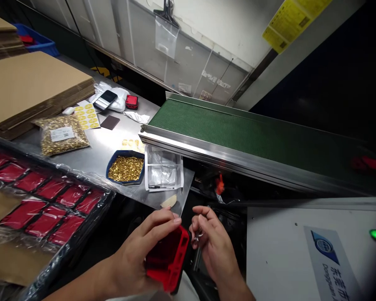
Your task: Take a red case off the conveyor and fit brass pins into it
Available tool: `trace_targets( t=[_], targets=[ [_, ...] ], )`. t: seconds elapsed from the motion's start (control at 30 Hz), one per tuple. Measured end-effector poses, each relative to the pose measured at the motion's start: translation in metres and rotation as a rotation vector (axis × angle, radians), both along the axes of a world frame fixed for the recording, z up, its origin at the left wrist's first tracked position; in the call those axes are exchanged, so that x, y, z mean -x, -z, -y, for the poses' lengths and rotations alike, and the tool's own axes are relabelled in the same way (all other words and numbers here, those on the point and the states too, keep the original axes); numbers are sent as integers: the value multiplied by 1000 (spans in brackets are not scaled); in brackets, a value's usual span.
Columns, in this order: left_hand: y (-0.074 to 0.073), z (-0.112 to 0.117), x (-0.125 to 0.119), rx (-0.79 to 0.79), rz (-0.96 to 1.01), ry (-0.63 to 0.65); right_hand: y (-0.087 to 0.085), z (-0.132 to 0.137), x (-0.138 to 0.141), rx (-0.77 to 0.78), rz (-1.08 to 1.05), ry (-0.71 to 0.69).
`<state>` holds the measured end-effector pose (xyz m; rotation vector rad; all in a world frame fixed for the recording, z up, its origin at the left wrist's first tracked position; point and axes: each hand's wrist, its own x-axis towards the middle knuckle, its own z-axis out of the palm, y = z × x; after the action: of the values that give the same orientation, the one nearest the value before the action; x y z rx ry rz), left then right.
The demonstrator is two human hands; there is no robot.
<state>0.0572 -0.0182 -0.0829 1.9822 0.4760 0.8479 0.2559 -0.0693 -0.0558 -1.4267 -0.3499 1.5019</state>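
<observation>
My left hand (134, 248) is closed around a red plastic housing (163, 274) with black along its outer side. The housing is tilted, and its hollow inside shows. Just to the right, my right hand (217, 246) is curled with the fingertips pinched together. Between them is a small shiny metal piece (196, 236), too small to name. This piece is close to the housing's right edge; whether they touch I cannot tell. Past my hands, a dark blue bin (110, 179) holds many small brass-coloured parts (125, 167).
A green conveyor belt (207, 125) runs off to the right. Left is a plastic-lined tray (97, 217) with rows of red pieces (54, 221). A bag of brass-coloured parts (62, 138), a white divided tray (181, 179), a scale (105, 100) and stacked cardboard (34, 88) stand on the metal table.
</observation>
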Motion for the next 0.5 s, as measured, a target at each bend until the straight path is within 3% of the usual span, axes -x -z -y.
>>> trace_targets(
  t=[0.13,0.33,0.4,0.5],
  targets=[
    [-1,-1,2,-1,-5,12,-3,9,-4,-40,92,-141],
    [2,2,3,138,34,49,-25,9,8,-149,289,-400],
    [1,3,2,250,42,67,-22,-1,8,-126,338,-361],
    [-4,4,1,487,114,85,-7,-15,-1,-47,335,-113]
  ],
)
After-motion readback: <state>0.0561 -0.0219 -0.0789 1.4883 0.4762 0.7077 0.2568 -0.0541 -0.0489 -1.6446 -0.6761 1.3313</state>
